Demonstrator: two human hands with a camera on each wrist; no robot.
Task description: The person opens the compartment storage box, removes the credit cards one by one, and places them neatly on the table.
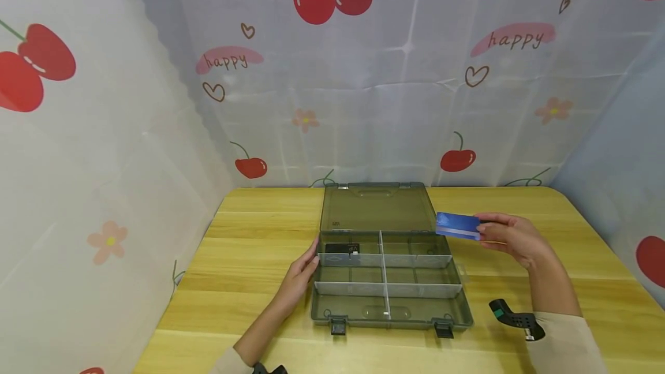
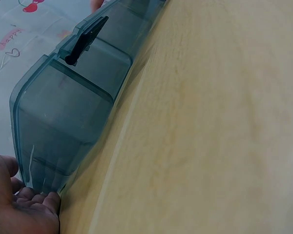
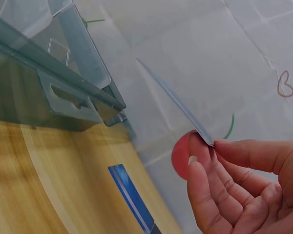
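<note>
My right hand (image 1: pixel 514 236) pinches a blue bank card (image 1: pixel 457 226) with a pale stripe between thumb and fingers, just right of the hinge side of an organizer box (image 1: pixel 392 323). The right wrist view catches this card nearly edge-on. The greenish see-through box lies with its lid (image 1: pixel 379 206) folded back. Inside its back left compartment is a black card (image 1: pixel 340 248) marked VIP. My left hand (image 1: pixel 301 275) rests against the box's left wall, its fingers (image 2: pixel 27 196) touching low on the side in the left wrist view.
Another blue card (image 3: pixel 133 199) lies on the wooden table (image 3: pixel 34 195) beside the box, a dark piece at its near end. White dividers (image 1: pixel 337 288) split the box into several compartments; two dark latches (image 1: pixel 338 325) hang at its front. A cherry-print cloth (image 1: pixel 363 103) surrounds the table.
</note>
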